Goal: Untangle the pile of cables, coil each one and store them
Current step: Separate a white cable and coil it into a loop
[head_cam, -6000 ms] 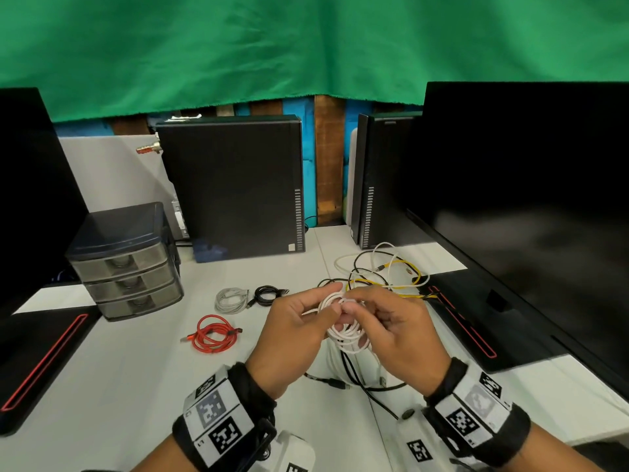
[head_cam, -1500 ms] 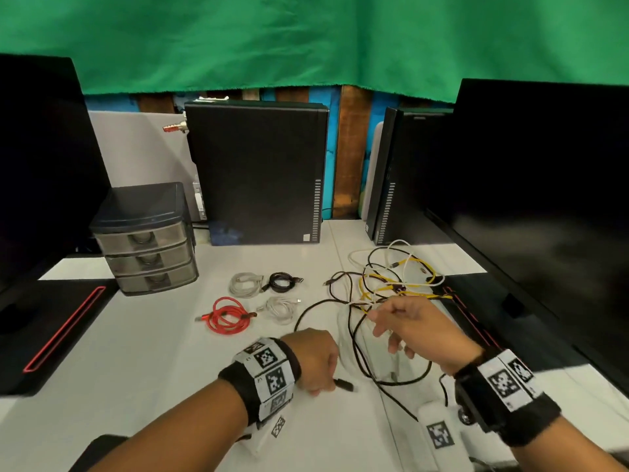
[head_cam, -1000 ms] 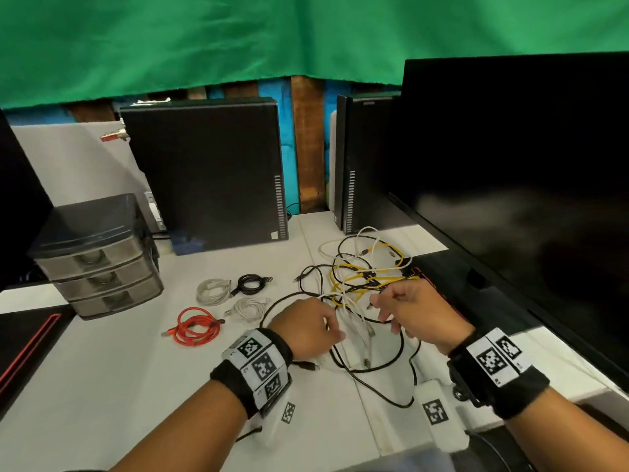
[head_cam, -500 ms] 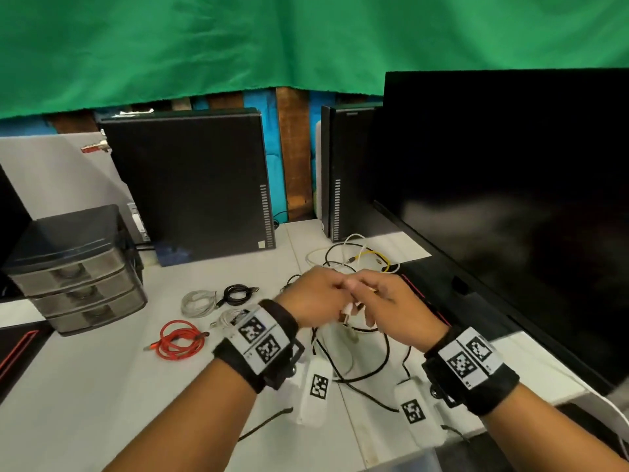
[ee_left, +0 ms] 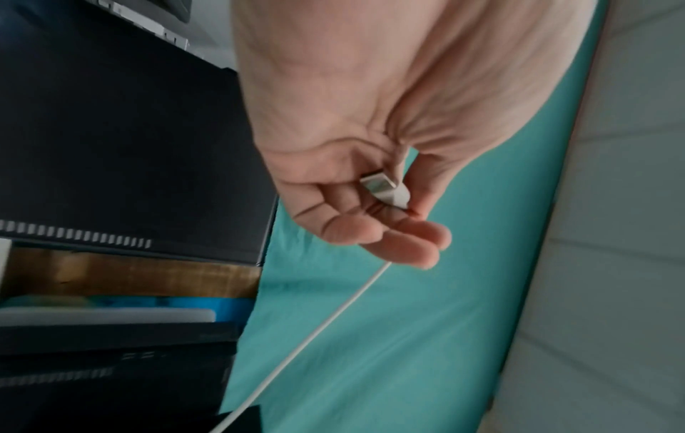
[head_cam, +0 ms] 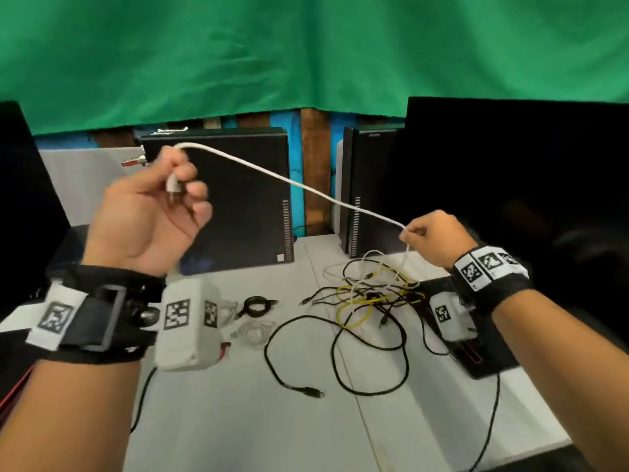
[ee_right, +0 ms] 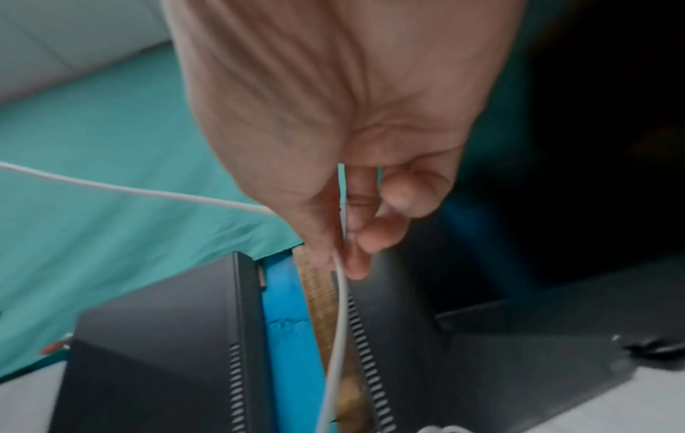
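We hold our left hand (head_cam: 149,212) raised above the white table (head_cam: 238,420), its thumb and fingers pinching the plug end of a white cable (head_cam: 289,180); the left wrist view shows the metal connector (ee_left: 383,190) lying between thumb and curled fingers (ee_left: 389,234). From there the white cable runs taut, down and to the right, to our right hand (head_cam: 432,238), which pinches it between thumb and forefinger. In the right wrist view the cable (ee_right: 339,322) bends at the fingertips (ee_right: 356,263) and drops straight down. Below the right hand it joins the tangled pile (head_cam: 371,298) of black, yellow and white cables on the table; which strand in the pile is ours we cannot tell. A loose black cable (head_cam: 289,362) loops out from the pile toward us, its plug lying on the table. Left of the pile lie a coiled black cable (head_cam: 255,304) and, just nearer us, a coiled pale cable (head_cam: 255,332); both are partly hidden by the left wrist camera. Two black computer cases (head_cam: 245,199) stand at the back of the table, a green cloth (head_cam: 306,52) hangs above them, and a dark monitor (head_cam: 527,199) stands at the right.
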Motion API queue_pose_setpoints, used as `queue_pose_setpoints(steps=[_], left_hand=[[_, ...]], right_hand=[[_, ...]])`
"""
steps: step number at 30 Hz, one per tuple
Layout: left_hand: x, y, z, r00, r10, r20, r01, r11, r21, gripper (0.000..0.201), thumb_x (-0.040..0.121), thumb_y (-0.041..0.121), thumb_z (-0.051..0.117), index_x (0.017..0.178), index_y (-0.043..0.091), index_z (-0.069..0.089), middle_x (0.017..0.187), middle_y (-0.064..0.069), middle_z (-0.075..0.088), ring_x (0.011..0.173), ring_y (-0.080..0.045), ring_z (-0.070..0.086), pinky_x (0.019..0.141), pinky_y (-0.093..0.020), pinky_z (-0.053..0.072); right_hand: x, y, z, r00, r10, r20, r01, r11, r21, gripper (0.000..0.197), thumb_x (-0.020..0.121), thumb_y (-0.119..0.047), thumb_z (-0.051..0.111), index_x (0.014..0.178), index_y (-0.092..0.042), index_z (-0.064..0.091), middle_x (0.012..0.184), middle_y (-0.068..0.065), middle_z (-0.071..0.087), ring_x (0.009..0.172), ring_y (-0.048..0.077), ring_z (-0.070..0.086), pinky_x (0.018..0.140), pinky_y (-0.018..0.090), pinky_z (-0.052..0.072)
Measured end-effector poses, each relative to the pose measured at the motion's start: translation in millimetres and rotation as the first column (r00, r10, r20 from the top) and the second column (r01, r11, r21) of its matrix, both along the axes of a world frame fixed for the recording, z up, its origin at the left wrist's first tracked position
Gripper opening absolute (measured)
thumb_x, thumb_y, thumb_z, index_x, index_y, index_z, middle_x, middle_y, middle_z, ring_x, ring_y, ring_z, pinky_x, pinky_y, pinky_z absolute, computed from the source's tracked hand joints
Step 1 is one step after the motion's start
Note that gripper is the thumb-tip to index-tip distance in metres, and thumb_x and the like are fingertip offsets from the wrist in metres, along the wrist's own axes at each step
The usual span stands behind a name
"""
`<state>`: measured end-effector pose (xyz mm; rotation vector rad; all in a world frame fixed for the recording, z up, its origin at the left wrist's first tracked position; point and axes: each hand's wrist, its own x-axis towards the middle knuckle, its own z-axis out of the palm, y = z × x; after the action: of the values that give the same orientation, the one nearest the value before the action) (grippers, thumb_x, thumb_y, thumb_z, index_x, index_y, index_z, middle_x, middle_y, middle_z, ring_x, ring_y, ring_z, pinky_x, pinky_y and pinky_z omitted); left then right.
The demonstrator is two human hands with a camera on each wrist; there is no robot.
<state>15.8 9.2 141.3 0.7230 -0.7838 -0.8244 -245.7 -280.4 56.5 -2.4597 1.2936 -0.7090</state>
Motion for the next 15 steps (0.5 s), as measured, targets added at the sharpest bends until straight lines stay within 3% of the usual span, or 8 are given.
queue_pose_setpoints(steps=[4,6,7,10,13,15], left_hand=[[11.4,4.9,-6.1,0.998,0.059,0.004,-0.059,0.998,-0.012,0.029,0.104,0.031,0.037,0.081,0.028,0.053,0.068,0.013,0.051,0.063,-0.002,0.051,0.058,-0.015,0.043],[7.2,-1.1,-17.2,0.997,0.075,0.022,-0.075,0.997,0.035,0.026,0.105,0.031,0.038,0.086,0.025,0.055,0.071,0.012,0.053,0.064,-0.005,0.053,0.058,-0.017,0.046],[4.2,-5.2,-23.4,0.996,0.078,0.035,-0.08,0.995,0.062,0.025,0.105,0.031,0.039,0.087,0.024,0.056,0.072,0.01,0.054,0.065,-0.006,0.054,0.058,-0.018,0.047],[-13.7,-21.0,-40.3,0.993,0.068,0.099,-0.085,0.981,0.176,0.023,0.104,0.029,0.044,0.09,0.022,0.06,0.074,0.007,0.06,0.066,-0.009,0.06,0.06,-0.022,0.049],[-37.4,-35.1,-52.1,0.987,0.032,0.156,-0.071,0.965,0.252,0.022,0.105,0.025,0.044,0.09,0.019,0.059,0.079,0.002,0.067,0.065,-0.011,0.066,0.063,-0.025,0.05],[-47.0,-40.1,-49.5,0.979,0.006,0.202,-0.053,0.973,0.223,0.024,0.106,0.024,0.04,0.091,0.019,0.057,0.094,0.0,0.073,0.072,-0.013,0.069,0.066,-0.025,0.052]], right_hand=[[5.6,-7.1,15.6,0.971,-0.239,-0.024,0.237,0.969,-0.068,0.016,0.093,-0.032,0.064,0.085,-0.022,0.074,0.077,0.005,0.069,0.073,0.029,0.064,0.068,0.031,0.05],[13.0,-2.6,23.2,0.969,-0.246,0.007,0.245,0.967,-0.073,0.013,0.093,-0.032,0.065,0.094,-0.023,0.073,0.085,0.005,0.07,0.078,0.028,0.063,0.072,0.032,0.05],[18.5,1.5,26.1,0.977,-0.213,0.028,0.215,0.975,-0.058,0.016,0.091,-0.034,0.066,0.104,-0.026,0.071,0.093,0.001,0.07,0.084,0.026,0.064,0.076,0.033,0.051],[42.9,18.5,28.8,0.997,-0.024,0.075,0.026,0.999,-0.024,0.05,0.086,-0.04,0.073,0.133,-0.029,0.057,0.106,-0.008,0.064,0.095,0.017,0.063,0.084,0.032,0.051],[68.0,47.5,33.0,0.971,0.164,0.174,-0.171,0.985,0.024,0.066,0.083,-0.041,0.079,0.141,-0.03,0.048,0.113,-0.007,0.061,0.095,0.013,0.062,0.084,0.032,0.053],[78.4,62.9,28.0,0.946,0.248,0.21,-0.284,0.945,0.164,0.079,0.079,-0.04,0.082,0.146,-0.032,0.041,0.123,-0.004,0.058,0.101,0.015,0.064,0.082,0.036,0.059]])
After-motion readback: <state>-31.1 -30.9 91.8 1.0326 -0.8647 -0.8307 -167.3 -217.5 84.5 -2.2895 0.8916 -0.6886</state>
